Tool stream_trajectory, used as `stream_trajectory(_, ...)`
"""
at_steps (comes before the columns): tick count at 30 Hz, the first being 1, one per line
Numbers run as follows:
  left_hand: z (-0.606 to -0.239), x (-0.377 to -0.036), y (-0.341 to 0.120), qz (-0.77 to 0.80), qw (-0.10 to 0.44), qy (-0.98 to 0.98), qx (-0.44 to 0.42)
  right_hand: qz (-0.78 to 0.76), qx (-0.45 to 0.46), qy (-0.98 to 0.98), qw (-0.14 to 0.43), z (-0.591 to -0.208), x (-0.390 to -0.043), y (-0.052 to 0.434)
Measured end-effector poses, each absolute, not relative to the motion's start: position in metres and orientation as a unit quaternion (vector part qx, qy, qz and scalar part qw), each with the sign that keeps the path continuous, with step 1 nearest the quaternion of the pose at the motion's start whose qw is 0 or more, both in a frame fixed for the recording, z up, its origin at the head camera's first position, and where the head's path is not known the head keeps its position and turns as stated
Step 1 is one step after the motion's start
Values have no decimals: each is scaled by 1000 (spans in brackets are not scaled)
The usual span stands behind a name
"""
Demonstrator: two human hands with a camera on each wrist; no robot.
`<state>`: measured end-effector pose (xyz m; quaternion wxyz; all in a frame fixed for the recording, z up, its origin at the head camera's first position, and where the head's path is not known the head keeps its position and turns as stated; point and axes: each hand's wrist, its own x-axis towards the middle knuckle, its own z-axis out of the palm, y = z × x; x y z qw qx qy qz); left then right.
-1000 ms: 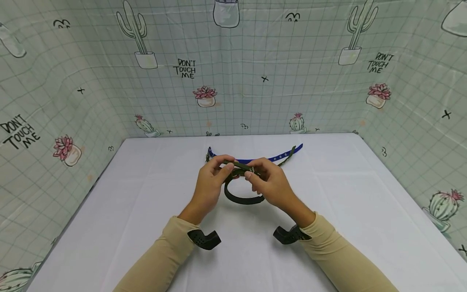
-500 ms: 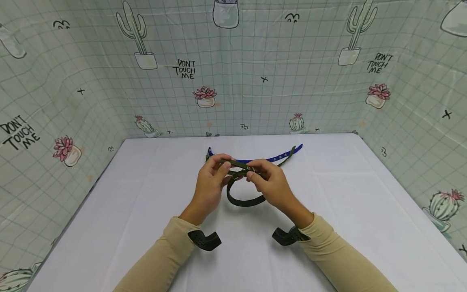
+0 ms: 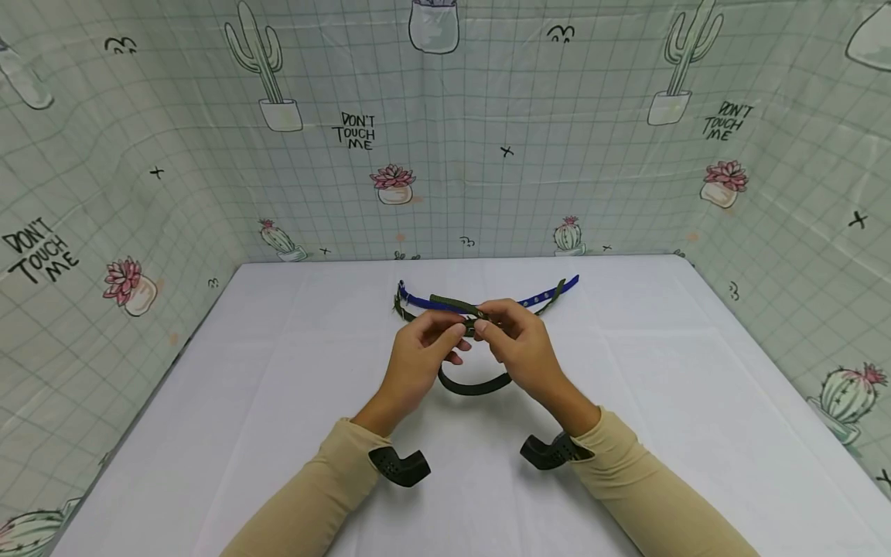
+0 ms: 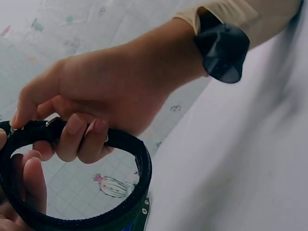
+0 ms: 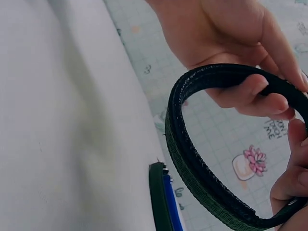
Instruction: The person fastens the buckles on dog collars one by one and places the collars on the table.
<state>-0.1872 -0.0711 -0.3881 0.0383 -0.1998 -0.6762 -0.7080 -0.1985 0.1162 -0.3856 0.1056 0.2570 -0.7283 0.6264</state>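
Head view is showing both hands meeting above the white table (image 3: 278, 402), working a dark green strap (image 3: 476, 384) that is curling into a loop below them. The left hand (image 3: 418, 360) is pinching the strap near its buckle, fingers curled around the webbing, and the right hand (image 3: 522, 348) is gripping the same spot from the other side, fingertips nearly touching. Behind them a blue strap (image 3: 543, 292) is lying flat on the table, with another green strap (image 3: 407, 316) running alongside it.
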Motion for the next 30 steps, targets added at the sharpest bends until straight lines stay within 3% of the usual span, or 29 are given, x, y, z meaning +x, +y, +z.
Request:
stream_trajectory(19, -382, -175, -63, -617, 115, -739, -245, 643, 251, -721, 59, -382, -201, 120)
stream_trajectory(24, -389, -182, -66, -619, 97, -742, -237, 636, 234, -735, 21, -375, -203, 126)
stream_trajectory(30, -385, -184, -69, -687, 19, -704, -181, 633, 242, -735, -17, -369, -205, 131)
